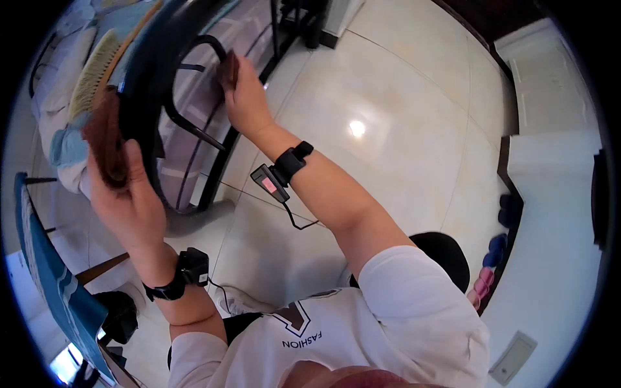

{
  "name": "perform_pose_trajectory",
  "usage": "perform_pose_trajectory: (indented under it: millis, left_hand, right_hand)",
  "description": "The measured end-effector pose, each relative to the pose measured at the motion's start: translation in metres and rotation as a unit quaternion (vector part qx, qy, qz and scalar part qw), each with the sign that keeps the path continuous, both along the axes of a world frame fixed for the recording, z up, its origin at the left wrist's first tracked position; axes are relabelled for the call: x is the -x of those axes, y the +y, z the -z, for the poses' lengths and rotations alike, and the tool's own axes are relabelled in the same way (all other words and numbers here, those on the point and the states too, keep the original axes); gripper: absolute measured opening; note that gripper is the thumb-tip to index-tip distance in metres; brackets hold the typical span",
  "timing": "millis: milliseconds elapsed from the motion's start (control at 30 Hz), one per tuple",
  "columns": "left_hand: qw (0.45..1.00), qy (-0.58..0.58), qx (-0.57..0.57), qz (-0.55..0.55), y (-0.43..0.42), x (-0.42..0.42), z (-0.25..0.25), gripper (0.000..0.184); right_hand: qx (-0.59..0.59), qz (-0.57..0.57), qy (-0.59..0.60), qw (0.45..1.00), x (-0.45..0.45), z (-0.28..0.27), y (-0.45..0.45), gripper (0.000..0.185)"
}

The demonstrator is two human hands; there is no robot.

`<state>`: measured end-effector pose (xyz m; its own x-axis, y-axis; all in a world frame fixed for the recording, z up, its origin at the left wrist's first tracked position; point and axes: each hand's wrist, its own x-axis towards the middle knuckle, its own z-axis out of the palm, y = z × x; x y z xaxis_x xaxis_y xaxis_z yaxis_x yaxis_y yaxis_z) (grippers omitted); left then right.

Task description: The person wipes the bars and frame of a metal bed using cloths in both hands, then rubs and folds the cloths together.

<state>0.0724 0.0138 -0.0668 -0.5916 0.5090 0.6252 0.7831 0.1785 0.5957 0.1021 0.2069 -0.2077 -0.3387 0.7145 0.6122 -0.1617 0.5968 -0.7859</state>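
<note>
My left hand (129,200) is closed on a brown cloth (107,139), bunched up against the outer side of a black metal bed frame (139,84). Over at the frame's inner bars, my right hand (247,97) grips another piece of brown cloth (228,71); whether both pieces are one cloth is hidden behind the frame. A bed brush (97,74) with pale bristles and a wooden handle lies on the bedding just beyond my left hand.
Clear plastic storage boxes (194,107) stand under the bed. A blue board-like cover (55,271) leans at the lower left. Tiled floor (388,129) stretches to the right, with several slippers (495,249) along the white wall and a black round seat (446,252) behind my arm.
</note>
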Motion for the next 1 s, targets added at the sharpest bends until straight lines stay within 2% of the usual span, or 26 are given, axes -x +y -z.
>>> perform_pose_trajectory:
  millis: [33, 67, 100, 133, 200, 233, 267, 300, 333, 367, 400, 433, 500, 533, 567, 600, 633, 667, 700, 733, 767, 800, 833, 867, 933, 1000]
  left_hand:
    - [1.0, 0.022, -0.019, 0.007, 0.004, 0.0, 0.0, 0.041]
    - [0.998, 0.041, -0.038, 0.016, 0.006, 0.0, 0.0, 0.041]
    - [0.997, 0.08, 0.006, -0.021, 0.002, 0.002, 0.001, 0.041]
    - [0.998, 0.062, 0.002, 0.001, 0.002, 0.001, 0.001, 0.041]
    - [0.991, 0.126, 0.047, -0.015, -0.002, 0.005, 0.001, 0.039]
    - [0.988, 0.146, 0.057, -0.009, -0.004, 0.01, 0.002, 0.041]
    - [0.988, 0.143, 0.06, -0.006, -0.005, 0.012, 0.001, 0.041]
    - [0.989, 0.121, 0.083, 0.004, -0.006, 0.013, -0.002, 0.043]
    - [0.989, 0.098, 0.106, 0.015, -0.007, 0.014, -0.004, 0.046]
    - [0.986, 0.101, 0.13, 0.013, -0.011, 0.019, -0.004, 0.052]
    - [0.986, 0.101, 0.132, 0.017, -0.01, 0.019, -0.004, 0.052]
    - [0.983, 0.119, 0.138, 0.014, -0.008, 0.018, -0.005, 0.054]
    - [0.979, 0.142, 0.144, 0.016, -0.004, 0.017, -0.008, 0.055]
    - [0.986, 0.095, 0.136, 0.03, -0.004, 0.018, -0.008, 0.058]
    - [0.99, 0.051, 0.127, 0.042, -0.003, 0.019, -0.008, 0.061]
    - [0.989, 0.061, 0.13, 0.045, -0.003, 0.019, -0.007, 0.061]
    - [0.99, 0.002, 0.113, 0.08, -0.003, 0.019, -0.007, 0.065]
    - [0.988, -0.049, 0.091, 0.111, -0.003, 0.02, -0.009, 0.068]
    - [0.988, -0.027, 0.11, 0.109, -0.003, 0.021, -0.013, 0.073]
    - [0.984, 0.017, 0.164, 0.068, -0.003, 0.017, -0.022, 0.073]
    - [0.979, 0.028, 0.193, 0.059, 0.003, 0.016, -0.031, 0.073]
    - [0.973, 0.035, 0.222, 0.049, 0.008, 0.014, -0.039, 0.074]
    - [0.969, -0.001, 0.232, 0.09, 0.026, 0.002, -0.056, 0.075]
    - [0.968, 0.009, 0.236, 0.086, 0.044, 0.003, -0.067, 0.075]
    - [0.955, -0.064, 0.256, 0.138, 0.084, 0.01, -0.082, 0.072]
    - [0.939, -0.08, 0.278, 0.186, 0.121, 0.015, -0.092, 0.067]
  right_hand:
    - [0.004, 0.013, -0.007, 1.0, -0.008, 0.022, 0.0, 0.029]
    - [0.033, -0.023, -0.07, 0.997, -0.015, 0.047, 0.001, 0.024]
    - [0.065, -0.059, -0.131, 0.988, -0.024, 0.065, 0.004, 0.019]
    - [0.03, -0.086, -0.135, 0.987, -0.03, 0.066, 0.01, 0.024]
    - [0.0, -0.093, -0.198, 0.976, -0.041, 0.07, 0.023, 0.016]
    - [-0.079, -0.113, -0.252, 0.958, -0.05, 0.075, 0.04, 0.022]
    - [0.001, -0.207, -0.367, 0.907, -0.079, 0.035, 0.046, 0.025]
    - [0.082, -0.296, -0.469, 0.828, -0.115, -0.011, 0.055, 0.028]
    - [0.016, -0.288, -0.486, 0.825, -0.144, -0.014, 0.068, 0.031]
    - [0.18, -0.349, -0.447, 0.804, -0.165, 0.007, 0.094, 0.031]
    - [0.07, -0.284, -0.528, 0.797, -0.195, 0.029, 0.124, 0.032]
    - [0.086, -0.23, -0.527, 0.814, -0.228, 0.026, 0.139, 0.031]
    - [0.124, -0.12, -0.512, 0.842, -0.295, 0.016, 0.168, 0.029]
    - [0.186, -0.071, -0.488, 0.85, -0.326, 0.01, 0.172, 0.029]
    - [0.182, 0.013, -0.495, 0.849, -0.356, 0.01, 0.177, 0.029]
    - [0.178, 0.093, -0.499, 0.843, -0.385, 0.014, 0.182, 0.029]
    - [0.199, 0.139, -0.45, 0.859, -0.412, 0.02, 0.182, 0.032]
    - [0.162, 0.202, -0.442, 0.859, -0.43, 0.026, 0.181, 0.033]
    - [0.057, 0.291, -0.422, 0.857, -0.465, 0.072, 0.2, 0.033]
    - [0.199, 0.295, -0.326, 0.876, -0.477, 0.088, 0.201, 0.035]
    - [0.225, 0.309, -0.308, 0.871, -0.488, 0.104, 0.202, 0.036]
    - [0.324, 0.355, -0.24, 0.843, -0.48, 0.104, 0.189, 0.037]
    - [0.383, 0.339, -0.175, 0.841, -0.475, 0.1, 0.184, 0.036]
    - [0.392, 0.303, -0.14, 0.857, -0.479, 0.105, 0.19, 0.035]
    - [0.41, 0.337, -0.061, 0.845, -0.484, 0.121, 0.215, 0.036]
    - [0.456, 0.312, 0.052, 0.832, -0.488, 0.14, 0.238, 0.038]
